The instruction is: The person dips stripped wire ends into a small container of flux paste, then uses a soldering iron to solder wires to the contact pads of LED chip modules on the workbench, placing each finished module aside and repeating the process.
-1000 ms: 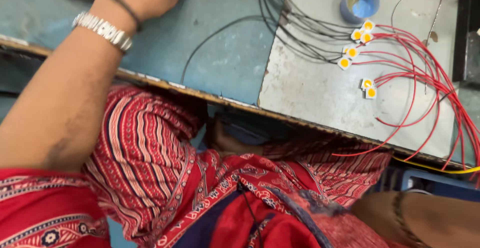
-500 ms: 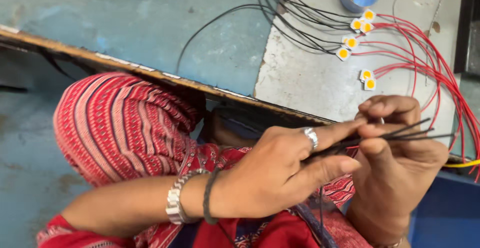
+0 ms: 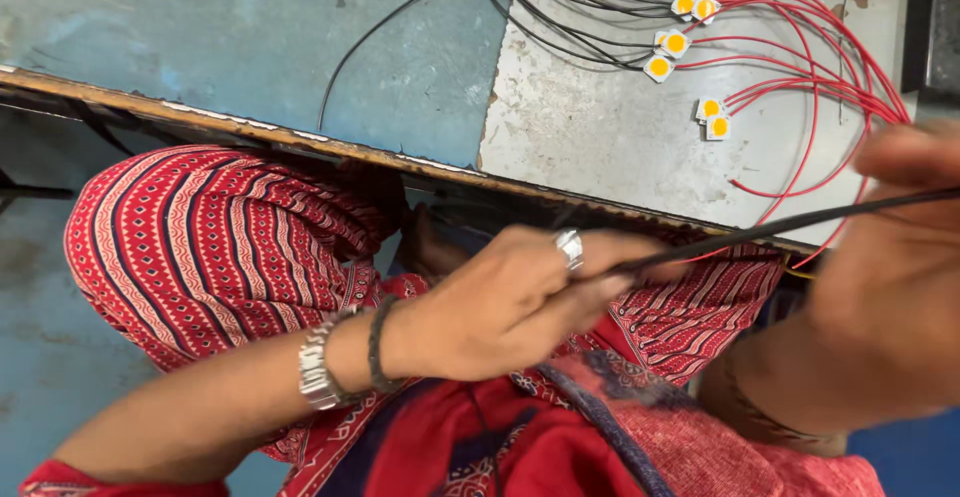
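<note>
Two hands grip it: my left hand (image 3: 510, 302) pinches the black wire bundle (image 3: 790, 225) near my lap, my right hand (image 3: 885, 287) clenches its right end, and too hard a pull could slip strands loose.

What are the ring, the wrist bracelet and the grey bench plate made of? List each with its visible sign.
Ring: looks like silvery metal; it shines pale and polished.
Bracelet: likely metal too; linked segments with a bright glint.
Plate: probably sheet metal, dull grey, with scuffs and rusty specks.
</note>
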A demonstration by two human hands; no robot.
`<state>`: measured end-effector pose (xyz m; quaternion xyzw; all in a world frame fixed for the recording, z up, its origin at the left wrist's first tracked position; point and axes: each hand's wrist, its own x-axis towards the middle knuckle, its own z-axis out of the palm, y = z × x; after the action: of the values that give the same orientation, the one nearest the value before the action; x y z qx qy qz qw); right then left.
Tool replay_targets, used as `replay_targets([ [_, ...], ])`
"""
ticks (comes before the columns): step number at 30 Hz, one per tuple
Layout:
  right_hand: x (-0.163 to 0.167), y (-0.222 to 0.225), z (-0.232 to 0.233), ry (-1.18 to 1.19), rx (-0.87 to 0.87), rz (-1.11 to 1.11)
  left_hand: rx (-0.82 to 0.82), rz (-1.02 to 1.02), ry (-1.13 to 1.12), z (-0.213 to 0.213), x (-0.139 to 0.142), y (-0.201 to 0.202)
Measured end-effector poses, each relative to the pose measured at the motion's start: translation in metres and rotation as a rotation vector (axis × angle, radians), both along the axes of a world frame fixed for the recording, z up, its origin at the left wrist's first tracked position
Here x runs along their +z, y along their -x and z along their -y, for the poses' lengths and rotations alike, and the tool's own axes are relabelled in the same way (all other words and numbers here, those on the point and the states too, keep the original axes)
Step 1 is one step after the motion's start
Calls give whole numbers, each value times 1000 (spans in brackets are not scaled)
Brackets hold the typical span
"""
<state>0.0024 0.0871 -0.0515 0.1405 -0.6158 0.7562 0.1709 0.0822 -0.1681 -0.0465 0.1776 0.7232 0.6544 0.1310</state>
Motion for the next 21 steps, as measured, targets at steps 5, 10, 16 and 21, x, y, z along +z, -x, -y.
replay_targets([
  [5,7,-9,-17,-177,-248,72,-97,-375,643,22,-63,-12],
  [10,16,-46,29,-294,244,398,75,-389,559,42,-34,-19],
  [16,-24,-25,81,-449,278,145,414,-29,-131,-1,-6,5],
  [21,-52,-12,83,-173,385,395,588,54,-236,-24,-53,10],
])
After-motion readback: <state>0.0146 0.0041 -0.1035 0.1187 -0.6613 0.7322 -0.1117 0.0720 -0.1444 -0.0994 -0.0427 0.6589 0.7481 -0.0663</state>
